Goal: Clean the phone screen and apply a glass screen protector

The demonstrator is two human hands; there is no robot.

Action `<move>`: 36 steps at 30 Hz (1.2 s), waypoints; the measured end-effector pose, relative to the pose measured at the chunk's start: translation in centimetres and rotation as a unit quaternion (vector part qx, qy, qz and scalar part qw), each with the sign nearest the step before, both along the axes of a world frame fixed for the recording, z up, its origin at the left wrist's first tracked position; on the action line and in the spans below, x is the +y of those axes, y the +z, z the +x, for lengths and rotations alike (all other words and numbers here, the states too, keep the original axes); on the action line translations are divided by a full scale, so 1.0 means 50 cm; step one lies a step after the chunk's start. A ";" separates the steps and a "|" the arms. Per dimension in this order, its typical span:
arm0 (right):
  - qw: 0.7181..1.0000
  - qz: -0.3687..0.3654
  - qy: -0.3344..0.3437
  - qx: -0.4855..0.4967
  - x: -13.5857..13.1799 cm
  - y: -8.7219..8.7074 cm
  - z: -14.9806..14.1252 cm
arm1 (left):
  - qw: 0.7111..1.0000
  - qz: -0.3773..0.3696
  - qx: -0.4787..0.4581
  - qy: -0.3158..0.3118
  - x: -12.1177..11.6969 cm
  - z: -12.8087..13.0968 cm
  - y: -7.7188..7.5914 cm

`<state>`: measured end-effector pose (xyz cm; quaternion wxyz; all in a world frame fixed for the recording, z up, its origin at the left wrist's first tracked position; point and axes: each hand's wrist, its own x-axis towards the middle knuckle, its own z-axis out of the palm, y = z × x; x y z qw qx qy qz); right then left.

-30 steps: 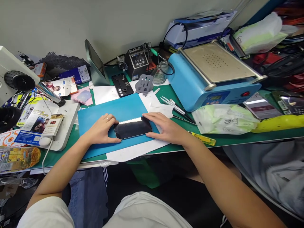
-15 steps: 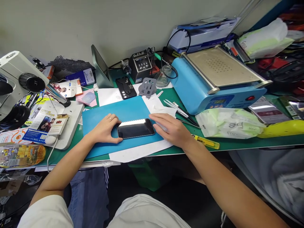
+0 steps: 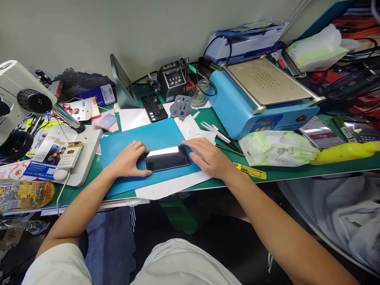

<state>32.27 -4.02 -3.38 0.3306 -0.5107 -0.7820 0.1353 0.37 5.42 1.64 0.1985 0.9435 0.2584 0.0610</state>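
Note:
A smartphone with a dark, glossy screen lies face up on a blue mat. My left hand, with a ring on one finger, grips the phone's left end, thumb at the near corner and fingers at the far corner. At the opposite end, my right hand has its fingertips by the far right corner and its thumb close to the right edge. A white paper sheet sticks out from under the mat's front edge. Just right of my right hand lies a yellow utility knife.
At the left stands a microscope on a white base. Behind the mat are a black phone case, a grey stand and a soldering station. A blue heating plate machine, tweezers and a wipes pack occupy the right.
The whole view has shifted slightly, so things on the bench appear a little further left. Both hands stay at the phone's ends, with little visible movement against the mat.

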 end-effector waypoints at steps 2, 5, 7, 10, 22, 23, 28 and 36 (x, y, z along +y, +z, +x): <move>1.000 -0.010 0.018 -0.009 -0.001 0.000 0.002 | 1.000 -0.003 0.003 0.004 -0.001 0.001 0.001; 0.999 -0.019 0.036 -0.014 -0.001 0.001 0.002 | 1.000 -0.006 0.008 0.012 -0.004 0.003 0.003; 0.999 -0.022 0.041 -0.018 -0.001 0.002 0.001 | 1.000 -0.003 0.008 0.012 -0.005 0.003 0.003; 0.999 -0.020 0.032 -0.026 -0.004 0.008 -0.004 | 1.000 0.000 0.002 0.002 -0.004 0.003 0.002; 0.973 -0.019 -0.176 -0.151 0.042 0.012 0.006 | 1.000 0.027 0.010 -0.005 -0.009 0.004 -0.002; 0.971 -0.014 -0.176 -0.160 0.048 0.009 0.007 | 1.000 0.026 0.009 -0.006 -0.008 0.003 -0.003; 0.974 0.042 -0.175 -0.139 0.037 0.032 -0.031 | 1.000 0.009 0.001 -0.011 -0.003 -0.002 -0.008; 0.991 0.081 0.002 -0.104 -0.053 0.065 -0.176 | 1.000 0.015 -0.020 -0.018 -0.001 -0.002 -0.018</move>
